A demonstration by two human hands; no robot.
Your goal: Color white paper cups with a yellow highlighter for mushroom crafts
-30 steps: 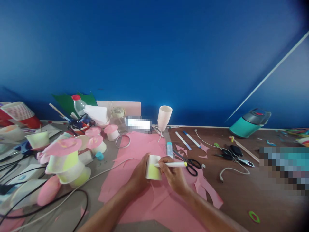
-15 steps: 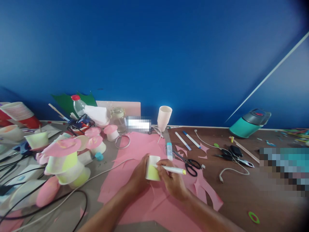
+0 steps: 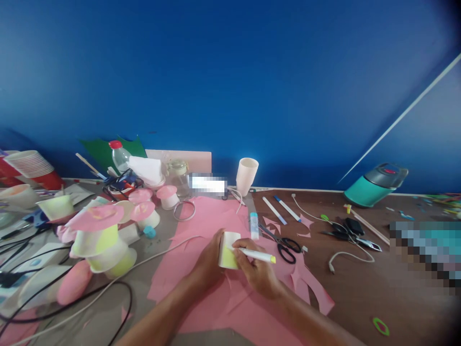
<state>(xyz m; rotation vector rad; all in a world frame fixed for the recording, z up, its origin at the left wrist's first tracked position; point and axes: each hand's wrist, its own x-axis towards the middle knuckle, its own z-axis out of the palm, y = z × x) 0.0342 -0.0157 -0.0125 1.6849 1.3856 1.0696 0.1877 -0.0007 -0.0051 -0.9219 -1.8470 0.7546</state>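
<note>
My left hand [image 3: 209, 255] is wrapped round a small white paper cup [image 3: 229, 253], whose side is partly coloured yellow. In my right hand [image 3: 257, 273] is a white marker [image 3: 257, 254] with a yellow end; its other end meets the cup and is hidden by my fingers. Both hands are above pink paper sheets [image 3: 201, 305]. Just beyond the right hand lie a glue stick [image 3: 254, 226] and black-handled scissors [image 3: 287, 250].
Pink-topped cups [image 3: 97, 230] and cables crowd the left side. At the back stand a tall white cup [image 3: 247, 176] and a glass jar [image 3: 178, 178]. A teal flask [image 3: 376, 185] leans at the right; two markers [image 3: 274, 210] lie nearer the middle.
The marker's yellow end has tipped slightly down and to the left. The whole view has shifted a little, with the hands still at the cup.
</note>
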